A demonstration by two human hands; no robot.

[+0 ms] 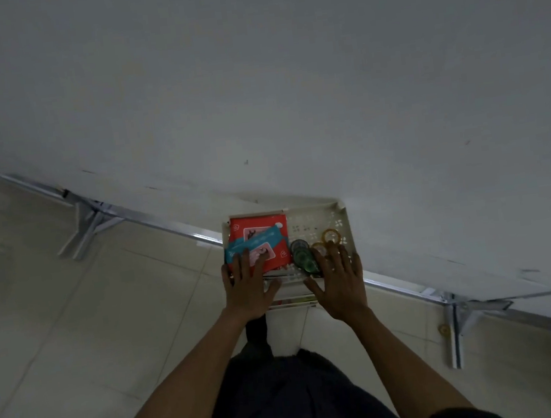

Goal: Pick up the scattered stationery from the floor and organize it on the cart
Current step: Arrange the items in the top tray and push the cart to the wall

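Note:
A cream plastic cart [344, 225] stands against the wall, seen from above. On the left of its top tray lie red packets [252, 227] with a blue packet [254, 244] slanted across them. Dark green tape rolls [301, 254] and yellowish tape rolls [331, 235] lie in the middle and right. My left hand [247, 287] rests flat, fingers spread, on the near edge of the packets. My right hand [339, 280] lies flat, fingers spread, over the tray's near right part, fingertips touching the tape rolls. Neither hand grips anything.
A white wall fills the upper view. A metal rail runs along its base with brackets at left [87, 226] and right [456, 329]. A small yellowish tape roll [444, 329] lies on the tiled floor by the right bracket. My dark trousers are below.

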